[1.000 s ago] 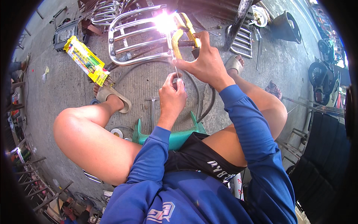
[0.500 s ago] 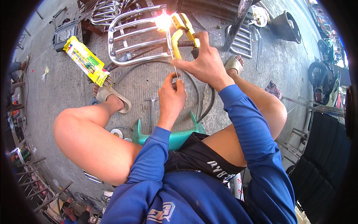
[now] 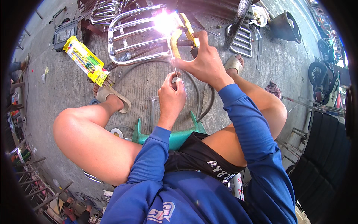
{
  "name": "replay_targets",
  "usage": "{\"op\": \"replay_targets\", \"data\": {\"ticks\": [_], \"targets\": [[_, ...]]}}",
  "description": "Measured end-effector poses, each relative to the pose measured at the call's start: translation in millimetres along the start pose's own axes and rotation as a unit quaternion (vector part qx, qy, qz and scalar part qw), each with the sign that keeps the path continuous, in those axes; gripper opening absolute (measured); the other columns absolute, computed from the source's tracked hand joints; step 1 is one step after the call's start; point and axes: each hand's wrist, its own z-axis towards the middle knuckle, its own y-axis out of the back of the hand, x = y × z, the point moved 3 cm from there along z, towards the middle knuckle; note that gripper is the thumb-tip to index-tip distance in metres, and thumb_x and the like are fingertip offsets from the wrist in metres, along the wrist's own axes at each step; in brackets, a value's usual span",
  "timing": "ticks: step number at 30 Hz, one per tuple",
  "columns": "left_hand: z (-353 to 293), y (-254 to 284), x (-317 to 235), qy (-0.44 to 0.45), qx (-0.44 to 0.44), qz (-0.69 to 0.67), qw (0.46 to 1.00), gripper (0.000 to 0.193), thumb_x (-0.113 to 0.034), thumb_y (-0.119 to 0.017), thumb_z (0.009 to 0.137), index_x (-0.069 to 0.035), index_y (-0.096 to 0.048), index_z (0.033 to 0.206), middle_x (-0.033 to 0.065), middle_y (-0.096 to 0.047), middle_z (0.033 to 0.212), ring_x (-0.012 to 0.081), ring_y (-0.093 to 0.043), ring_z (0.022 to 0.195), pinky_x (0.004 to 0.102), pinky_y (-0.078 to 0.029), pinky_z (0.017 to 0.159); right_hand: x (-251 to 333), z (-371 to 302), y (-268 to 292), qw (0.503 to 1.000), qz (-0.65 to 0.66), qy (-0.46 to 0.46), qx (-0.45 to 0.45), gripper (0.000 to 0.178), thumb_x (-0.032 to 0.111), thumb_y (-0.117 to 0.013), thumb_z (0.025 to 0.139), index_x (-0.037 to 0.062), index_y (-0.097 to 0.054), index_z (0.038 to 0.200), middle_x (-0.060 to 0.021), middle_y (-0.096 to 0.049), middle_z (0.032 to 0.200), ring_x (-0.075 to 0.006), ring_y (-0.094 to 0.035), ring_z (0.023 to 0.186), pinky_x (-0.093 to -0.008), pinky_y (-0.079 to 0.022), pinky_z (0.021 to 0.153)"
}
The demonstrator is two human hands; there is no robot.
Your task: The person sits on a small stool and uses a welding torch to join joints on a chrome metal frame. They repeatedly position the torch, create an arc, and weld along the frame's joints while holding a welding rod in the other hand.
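My right hand (image 3: 207,63) grips a yellow welding electrode holder (image 3: 174,43) with a dark handle. Beside its jaws a white-violet arc (image 3: 165,23) glares at the right side of a chromed tube rack (image 3: 121,37), hiding the joint and the electrode tip. My left hand (image 3: 172,98) is closed, thumb against fingers, on a thin metal rod (image 3: 176,70) that runs up toward the holder. Below the rack, a hammer (image 3: 152,108) lies on the ridged concrete, left of my left wrist.
A yellow packet of welding rods (image 3: 84,61) lies left of the rack. Dark cable (image 3: 212,102) curves across the floor under my right forearm. A green stool (image 3: 179,140) stands between my legs. Farther right are a small tube grille (image 3: 241,41) and a dark bucket (image 3: 286,28).
The arc has grown larger and turned from warm yellow-white to violet-white. Both hands and the rack stay almost in the same place.
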Motion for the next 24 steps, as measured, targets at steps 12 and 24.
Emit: {"op": "replay_targets", "data": {"ticks": [12, 24], "targets": [[-3.2, 0.0, -1.2, 0.011, 0.008, -0.024, 1.0, 0.031, -0.015, -0.063, 0.103, 0.002, -0.068, 0.127, 0.0228, -0.078, 0.081, 0.0306, -0.078, 0.072, 0.0418, -0.058, 0.07, 0.8, 0.4, -0.9, 1.0, 0.007, 0.007, -0.011, 0.094, 0.053, -0.092, 0.074, -0.0009, -0.046, 0.136, -0.0305, -0.073, 0.093, -0.0487, -0.077, 0.089, -0.0516, -0.062, 0.08], [-0.9, 1.6, 0.1, -0.005, -0.002, -0.017, 1.0, 0.031, -0.013, -0.062, 0.102, 0.003, -0.068, 0.127, 0.0232, -0.078, 0.083, 0.0312, -0.08, 0.076, 0.0435, -0.059, 0.073, 1.2, 0.9, -1.4, 1.0, 0.003, 0.005, -0.007, 0.095, 0.052, -0.091, 0.076, -0.0022, -0.046, 0.14, -0.0319, -0.074, 0.097, -0.0509, -0.077, 0.093, -0.0522, -0.061, 0.085]]}}
